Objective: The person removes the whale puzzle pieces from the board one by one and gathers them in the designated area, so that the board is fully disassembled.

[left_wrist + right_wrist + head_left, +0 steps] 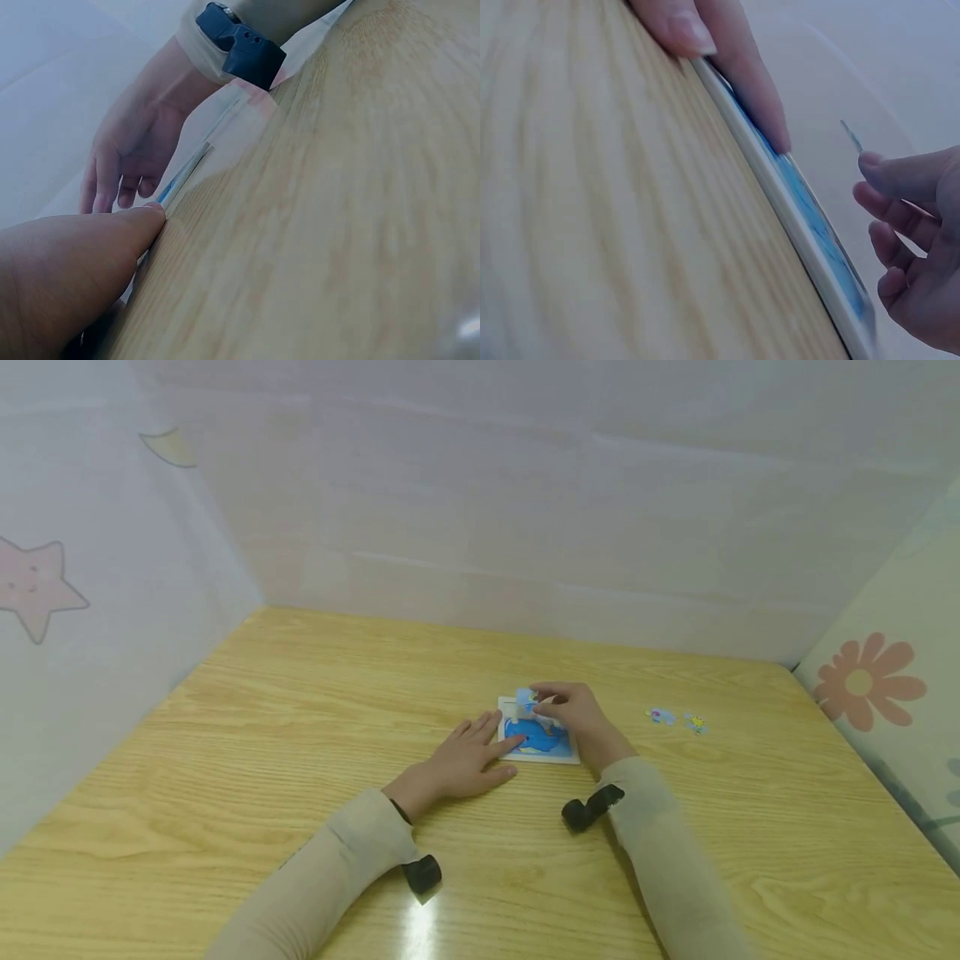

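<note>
A small jigsaw puzzle with a blue whale-like picture and a white frame lies on the table. My left hand rests at its left side, fingers spread, the index fingertip pressing on the blue picture. Above the puzzle's upper part, my right hand pinches a light-blue puzzle piece between thumb and fingers. In the right wrist view that puzzle piece appears edge-on as a thin sliver, raised off the frame.
Two loose puzzle pieces lie right of the frame: a light-blue piece with a pink mark and a piece with a yellow sun. The wooden table meets pale cloth walls at the back and sides.
</note>
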`<move>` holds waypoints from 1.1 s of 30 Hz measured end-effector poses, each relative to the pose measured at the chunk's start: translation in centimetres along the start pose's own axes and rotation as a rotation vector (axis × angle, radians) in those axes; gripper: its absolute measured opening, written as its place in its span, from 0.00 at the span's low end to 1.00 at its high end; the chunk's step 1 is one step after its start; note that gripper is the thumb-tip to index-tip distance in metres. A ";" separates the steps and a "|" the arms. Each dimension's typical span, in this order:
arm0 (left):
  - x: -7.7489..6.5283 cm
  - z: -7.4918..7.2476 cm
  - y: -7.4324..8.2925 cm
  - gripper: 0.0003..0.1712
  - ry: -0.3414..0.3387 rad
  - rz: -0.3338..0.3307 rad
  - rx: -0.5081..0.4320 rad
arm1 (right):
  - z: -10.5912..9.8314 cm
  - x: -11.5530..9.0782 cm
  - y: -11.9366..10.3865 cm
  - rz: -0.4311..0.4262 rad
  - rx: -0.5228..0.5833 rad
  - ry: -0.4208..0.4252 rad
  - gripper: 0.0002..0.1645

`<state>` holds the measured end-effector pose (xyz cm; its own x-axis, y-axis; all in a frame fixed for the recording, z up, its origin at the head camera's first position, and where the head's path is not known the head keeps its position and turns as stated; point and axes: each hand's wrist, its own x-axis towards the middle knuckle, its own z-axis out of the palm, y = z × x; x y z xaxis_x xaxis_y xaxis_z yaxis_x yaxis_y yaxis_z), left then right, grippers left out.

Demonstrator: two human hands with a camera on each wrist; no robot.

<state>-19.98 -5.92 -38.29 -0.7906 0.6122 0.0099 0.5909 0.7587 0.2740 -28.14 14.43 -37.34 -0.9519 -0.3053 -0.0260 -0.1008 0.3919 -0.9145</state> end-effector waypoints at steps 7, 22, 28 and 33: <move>0.1 0.2 -0.1 0.31 0.003 0.007 0.004 | -2.7 -1.0 0.5 -0.056 -0.139 0.029 0.20; -0.1 0.6 -0.5 0.32 0.024 0.031 -0.021 | -7.5 -2.4 2.2 -0.050 -0.123 0.038 0.26; -0.5 0.2 -0.3 0.32 0.035 0.030 -0.035 | -9.3 -2.7 2.8 -0.008 -0.119 0.036 0.29; -0.7 -0.2 0.0 0.31 0.015 0.008 -0.012 | -10.4 -2.9 3.2 0.009 -0.111 0.053 0.28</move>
<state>-19.42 -6.37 -38.13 -0.7880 0.6151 0.0264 0.5957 0.7509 0.2850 -28.70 25.63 -36.03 -0.9666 -0.2560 -0.0101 -0.1206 0.4893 -0.8637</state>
